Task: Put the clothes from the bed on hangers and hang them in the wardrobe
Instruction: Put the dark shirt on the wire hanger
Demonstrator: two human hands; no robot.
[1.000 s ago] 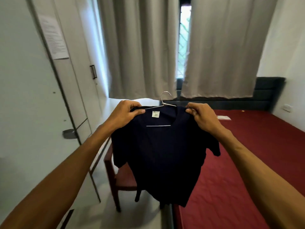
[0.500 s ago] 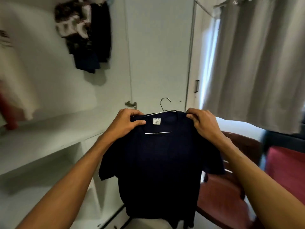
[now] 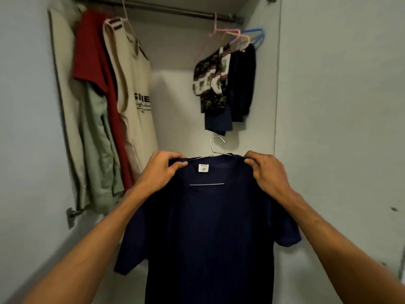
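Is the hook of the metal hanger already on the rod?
No: the hook is free in the air well below the rod, and the left hand and right hand hold the shirt.

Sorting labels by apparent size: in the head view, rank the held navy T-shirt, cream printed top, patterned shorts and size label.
1. navy T-shirt, though nearness to the camera inflates it
2. cream printed top
3. patterned shorts
4. size label

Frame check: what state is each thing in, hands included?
navy T-shirt: on the wire hanger, held up, not on the rail.
wire hanger: inside the T-shirt, hook free.
left hand: grips the T-shirt's left shoulder.
right hand: grips its right shoulder.
rail: carries hung clothes at both ends.
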